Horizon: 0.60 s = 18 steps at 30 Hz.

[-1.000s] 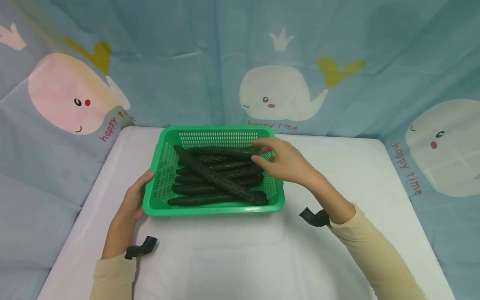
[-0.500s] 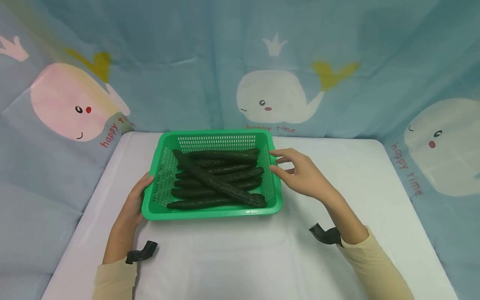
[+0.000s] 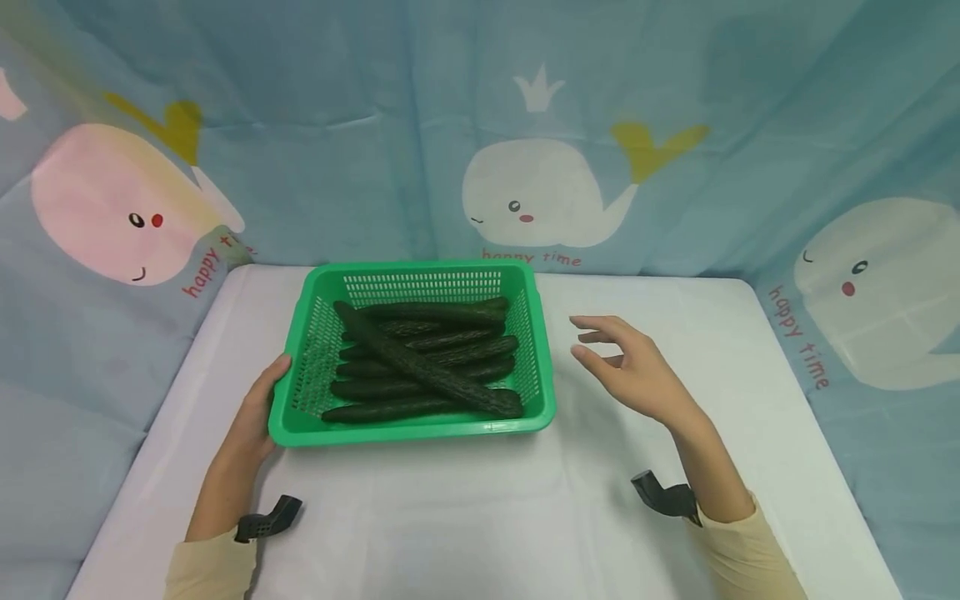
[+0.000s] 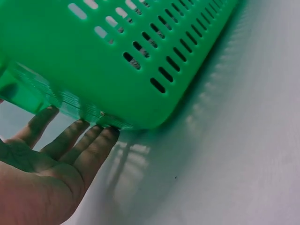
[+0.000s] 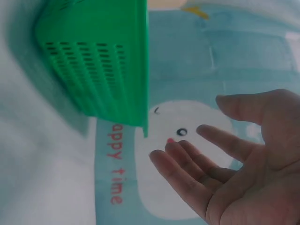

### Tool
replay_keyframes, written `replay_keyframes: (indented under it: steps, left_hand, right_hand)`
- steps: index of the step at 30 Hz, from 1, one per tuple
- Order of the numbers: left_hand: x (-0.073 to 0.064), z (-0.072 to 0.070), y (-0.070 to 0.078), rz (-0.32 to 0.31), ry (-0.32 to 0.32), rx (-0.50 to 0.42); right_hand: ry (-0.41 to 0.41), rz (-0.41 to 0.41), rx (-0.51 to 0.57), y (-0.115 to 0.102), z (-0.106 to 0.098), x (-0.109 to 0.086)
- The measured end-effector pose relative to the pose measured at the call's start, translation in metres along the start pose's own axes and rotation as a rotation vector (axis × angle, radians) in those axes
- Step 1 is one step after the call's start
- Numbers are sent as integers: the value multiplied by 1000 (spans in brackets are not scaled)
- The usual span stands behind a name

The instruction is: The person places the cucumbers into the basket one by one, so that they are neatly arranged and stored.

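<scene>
A green plastic basket (image 3: 412, 435) with slotted walls stands on the white table in the head view. Several dark green cucumbers lie in it, mostly side by side, with one long cucumber (image 3: 427, 367) diagonally across the top. At the basket's left side is my left hand (image 3: 251, 417). The left wrist view has its straight fingers (image 4: 93, 150) with their tips against the basket's outer wall; the thumb is mostly hidden. My right hand (image 3: 633, 367) hovers to the right of the basket, apart from it, fingers loosely bent and holding nothing.
The white-covered table (image 3: 465, 525) extends in front of the basket and to its right. A blue curtain (image 3: 360, 183) printed with whales hangs behind and at both sides. Each wrist wears a black camera mount (image 3: 663, 498).
My right hand has drawn back from over the cucumbers to the right, outside the basket. My left hand stays at the basket's left side. The whole head view has shifted slightly.
</scene>
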State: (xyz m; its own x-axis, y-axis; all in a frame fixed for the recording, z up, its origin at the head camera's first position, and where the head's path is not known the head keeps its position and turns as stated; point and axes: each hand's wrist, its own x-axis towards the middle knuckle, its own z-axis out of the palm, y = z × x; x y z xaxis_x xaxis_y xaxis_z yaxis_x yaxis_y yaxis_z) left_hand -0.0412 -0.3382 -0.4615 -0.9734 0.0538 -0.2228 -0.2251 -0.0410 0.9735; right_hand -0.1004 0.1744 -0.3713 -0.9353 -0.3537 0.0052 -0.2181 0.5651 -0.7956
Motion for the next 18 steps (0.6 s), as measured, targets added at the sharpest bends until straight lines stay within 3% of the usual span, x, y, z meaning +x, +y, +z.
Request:
replay_keyframes:
  steps: [5, 9, 13, 18]
  left_hand:
    - [1, -3, 0, 41, -2, 28]
    - [-2, -10, 4, 49, 30, 131]
    - [-8, -19, 12, 96, 97, 353]
    - [-14, -27, 17, 247, 205, 598]
  right_hand:
    - [68, -48, -6, 10, -1, -5]
    - [121, -68, -21, 20, 0, -9]
    - [156, -85, -43, 30, 2, -11]
    - [183, -116, -99, 40, 3, -15]
